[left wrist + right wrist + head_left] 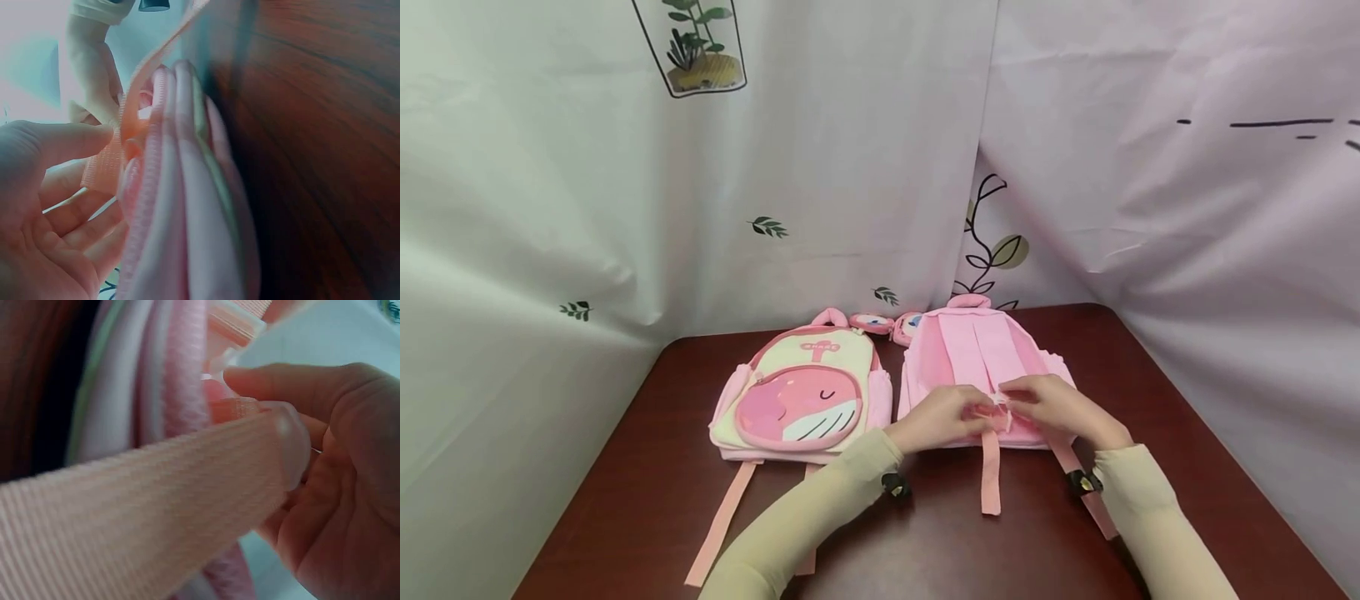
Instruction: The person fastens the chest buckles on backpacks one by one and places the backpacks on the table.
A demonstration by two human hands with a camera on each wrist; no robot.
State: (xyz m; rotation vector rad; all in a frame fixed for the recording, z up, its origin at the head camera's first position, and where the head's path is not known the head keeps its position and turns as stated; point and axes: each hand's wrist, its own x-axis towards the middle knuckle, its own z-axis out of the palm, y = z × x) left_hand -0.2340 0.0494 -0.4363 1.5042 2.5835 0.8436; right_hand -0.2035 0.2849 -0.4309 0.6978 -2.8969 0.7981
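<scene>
A pink backpack [931, 346] lies with its shoulder straps upward, and both hands meet over its lower end. My left hand [936, 418] pinches a peach webbing strap [103, 165] between thumb and fingers; the strap's tail [991, 483] hangs over the table. My right hand [1063, 408] has its fingers curled behind the other webbing strap [144, 500], at a clear plastic adjuster [292, 447]. The right thumb tip is close to a small white plastic piece [224, 360]. Between the hands, a pale buckle [997, 398] is partly hidden by the fingers.
A cream and pink whale backpack [808, 350] lies face up on the left, its straps [722, 525] trailing forward. Two small pink pouches [872, 322] sit behind the bags. The dark red table [632, 475] backs onto hanging white cloth [865, 167].
</scene>
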